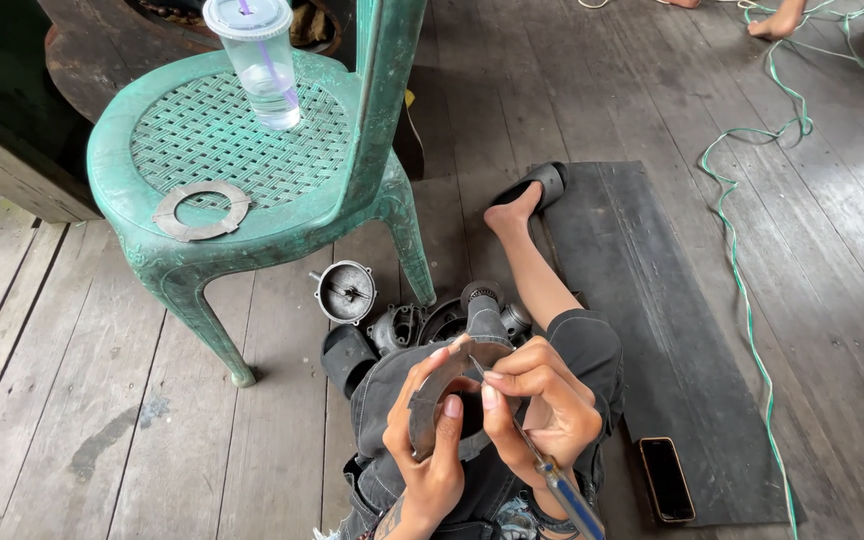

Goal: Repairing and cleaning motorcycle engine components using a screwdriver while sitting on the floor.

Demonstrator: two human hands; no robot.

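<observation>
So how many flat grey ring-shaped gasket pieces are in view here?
2. One gasket ring lies flat on the green chair's seat, near its front edge. The other, a curved piece, is held in the left hand. More could be hidden among the metal parts on the floor.

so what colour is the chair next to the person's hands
Green, a mottled teal plastic chair with a woven-pattern seat; the head view shows it best.

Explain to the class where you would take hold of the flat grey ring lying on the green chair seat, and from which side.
Grip the ring at its outer edge nearest the seat's front rim, coming from the open front of the chair. It lies flat, so slide it to the rim or hook a finger through its hole. The plastic cup and chair back crowd the far side.
</observation>
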